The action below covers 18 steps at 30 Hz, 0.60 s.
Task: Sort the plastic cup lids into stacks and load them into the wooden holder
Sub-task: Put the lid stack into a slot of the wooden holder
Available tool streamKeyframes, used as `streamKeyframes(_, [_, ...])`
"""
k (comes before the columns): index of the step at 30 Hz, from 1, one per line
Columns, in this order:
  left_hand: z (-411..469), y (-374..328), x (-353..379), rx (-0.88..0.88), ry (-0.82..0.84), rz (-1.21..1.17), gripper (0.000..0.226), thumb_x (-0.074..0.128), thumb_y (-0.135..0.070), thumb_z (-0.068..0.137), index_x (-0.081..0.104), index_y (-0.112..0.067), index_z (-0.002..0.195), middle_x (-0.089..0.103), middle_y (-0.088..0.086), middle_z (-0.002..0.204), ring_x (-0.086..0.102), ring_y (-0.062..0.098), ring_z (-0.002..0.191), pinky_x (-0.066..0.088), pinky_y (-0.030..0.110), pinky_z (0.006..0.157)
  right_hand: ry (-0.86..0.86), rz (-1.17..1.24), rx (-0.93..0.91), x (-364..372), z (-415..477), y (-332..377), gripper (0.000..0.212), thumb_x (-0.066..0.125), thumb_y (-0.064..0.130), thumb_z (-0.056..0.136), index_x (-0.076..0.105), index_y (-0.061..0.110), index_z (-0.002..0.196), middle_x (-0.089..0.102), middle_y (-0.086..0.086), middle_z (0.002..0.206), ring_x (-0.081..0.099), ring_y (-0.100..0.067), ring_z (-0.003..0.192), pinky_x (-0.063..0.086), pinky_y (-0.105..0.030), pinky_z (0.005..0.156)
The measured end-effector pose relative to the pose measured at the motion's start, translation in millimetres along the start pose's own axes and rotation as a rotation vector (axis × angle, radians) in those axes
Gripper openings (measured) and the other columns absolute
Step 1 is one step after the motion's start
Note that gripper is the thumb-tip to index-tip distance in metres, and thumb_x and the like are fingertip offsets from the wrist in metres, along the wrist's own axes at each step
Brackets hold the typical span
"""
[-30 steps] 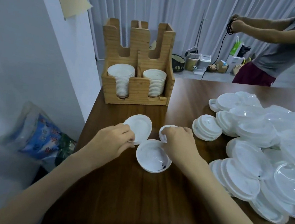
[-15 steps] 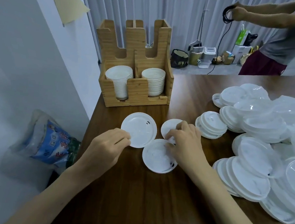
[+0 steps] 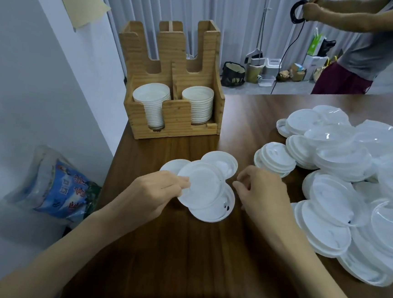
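The brown table (image 3: 181, 254) was the biggest thing, and the wooden holder (image 3: 168, 132) stood on its far left corner. To the right of the holder, and nearer to the person, a wide loose pile of lids (image 3: 354, 174) covered that side of the table. The holder itself kept 2 stacks in its front compartments, the left stack (image 3: 152, 102) and the right stack (image 3: 198, 104). Left of the holder, down on the floor, lay a printed plastic bag (image 3: 57, 184). In front of the holder the left hand (image 3: 156, 190) pinched the left edge of a white lid (image 3: 201, 187) between thumb and fingers. This lid overlapped 3 other lids (image 3: 218, 212) on the table. The right hand (image 3: 263, 192), also in front of the holder and just right of these lids, had loosely curled fingers and held nothing.
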<state>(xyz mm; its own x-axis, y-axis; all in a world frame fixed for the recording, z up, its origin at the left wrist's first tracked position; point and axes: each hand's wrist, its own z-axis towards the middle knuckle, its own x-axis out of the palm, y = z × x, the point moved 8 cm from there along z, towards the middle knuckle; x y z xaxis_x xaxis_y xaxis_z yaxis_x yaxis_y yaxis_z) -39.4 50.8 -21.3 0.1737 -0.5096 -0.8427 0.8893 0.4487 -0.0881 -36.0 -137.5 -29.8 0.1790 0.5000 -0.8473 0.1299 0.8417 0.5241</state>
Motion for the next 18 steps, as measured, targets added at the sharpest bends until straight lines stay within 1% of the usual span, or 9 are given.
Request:
streamKeyframes(2, [7.7, -0.1, 6.0, 0.074, 0.049, 0.017, 0.017, 0.055, 0.000, 0.087, 0.072, 0.002, 0.092, 0.071, 0.013, 0.101, 0.068, 0.024, 0.096, 0.055, 0.038, 0.086, 0.159, 0.049, 0.059, 12.7, -4.8, -4.1, 0.008, 0.058, 0.016, 0.089, 0.062, 0.009, 0.089, 0.067, -0.006, 0.067, 0.066, -0.021, 0.053, 0.059, -0.039, 0.061])
streamKeyframes(3, [11.1, -1.1, 8.9, 0.108, 0.077, 0.025, 0.016, 0.063, 0.008, 0.080, 0.071, 0.002, 0.092, 0.071, 0.014, 0.101, 0.069, 0.025, 0.095, 0.054, 0.039, 0.087, 0.218, 0.068, 0.076, 17.9, -6.9, -5.7, 0.007, 0.057, 0.014, 0.091, 0.062, 0.009, 0.090, 0.068, -0.006, 0.064, 0.065, -0.019, 0.048, 0.059, -0.036, 0.058])
streamKeyframes(4, [14.4, -2.2, 11.7, 0.136, 0.112, 0.026, 0.024, 0.070, 0.013, 0.072, 0.071, 0.002, 0.094, 0.071, 0.013, 0.101, 0.069, 0.025, 0.095, 0.052, 0.040, 0.089, 0.244, 0.080, 0.077, 20.6, -7.6, -6.2, 0.008, 0.056, 0.012, 0.092, 0.063, 0.009, 0.092, 0.068, -0.007, 0.063, 0.065, -0.018, 0.046, 0.059, -0.034, 0.057])
streamKeyframes(5, [16.8, -2.6, 14.3, 0.164, 0.146, 0.026, 0.031, 0.075, 0.015, 0.066, 0.072, 0.001, 0.094, 0.071, 0.013, 0.101, 0.069, 0.024, 0.095, 0.051, 0.039, 0.091, 0.245, 0.090, 0.068, 21.3, -7.0, -6.1, 0.010, 0.054, 0.010, 0.092, 0.064, 0.009, 0.092, 0.067, -0.007, 0.064, 0.065, -0.019, 0.046, 0.059, -0.034, 0.057])
streamKeyframes(7, [20.7, -4.1, 16.7, 0.204, 0.195, 0.024, 0.034, 0.080, 0.013, 0.061, 0.072, 0.000, 0.091, 0.072, 0.012, 0.100, 0.069, 0.023, 0.094, 0.048, 0.039, 0.093, 0.217, 0.108, 0.046, 19.4, -4.3, -5.3, 0.013, 0.054, 0.009, 0.092, 0.066, 0.010, 0.092, 0.068, -0.006, 0.068, 0.064, -0.020, 0.046, 0.059, -0.032, 0.057])
streamKeyframes(9, [21.4, -6.6, 16.8, 0.231, 0.216, 0.026, 0.032, 0.082, 0.011, 0.059, 0.073, -0.002, 0.087, 0.072, 0.011, 0.100, 0.069, 0.021, 0.094, 0.047, 0.036, 0.094, 0.202, 0.132, 0.032, 17.5, -2.4, -4.5, 0.013, 0.056, 0.010, 0.092, 0.068, 0.012, 0.092, 0.068, -0.005, 0.073, 0.064, -0.020, 0.047, 0.057, -0.028, 0.056])
streamKeyframes(12, [21.4, -14.1, 16.9, 0.259, 0.220, 0.037, 0.029, 0.082, 0.011, 0.057, 0.073, -0.004, 0.081, 0.072, 0.009, 0.098, 0.068, 0.018, 0.095, 0.044, 0.031, 0.096, 0.205, 0.166, 0.036, 18.1, -2.3, -7.3, 0.013, 0.056, 0.010, 0.092, 0.069, 0.011, 0.092, 0.068, -0.005, 0.072, 0.064, -0.018, 0.047, 0.057, -0.027, 0.054])
streamKeyframes(16, [21.3, -21.8, 18.8, 0.253, 0.229, 0.032, 0.029, 0.082, 0.011, 0.057, 0.073, -0.005, 0.080, 0.073, 0.009, 0.096, 0.069, 0.018, 0.093, 0.045, 0.032, 0.094, 0.186, 0.186, 0.050, 17.6, -3.6, -12.5, 0.018, 0.052, 0.010, 0.094, 0.069, 0.010, 0.090, 0.068, -0.005, 0.077, 0.064, -0.017, 0.047, 0.056, -0.024, 0.053])
streamKeyframes(18, [20.8, -23.8, 18.8, 0.246, 0.236, 0.040, 0.028, 0.082, 0.010, 0.057, 0.073, -0.005, 0.080, 0.073, 0.009, 0.095, 0.070, 0.018, 0.090, 0.046, 0.032, 0.092, 0.175, 0.190, 0.055, 17.4, -3.1, -14.5, 0.020, 0.050, 0.011, 0.096, 0.069, 0.009, 0.090, 0.068, -0.005, 0.079, 0.064, -0.016, 0.047, 0.056, -0.024, 0.053])
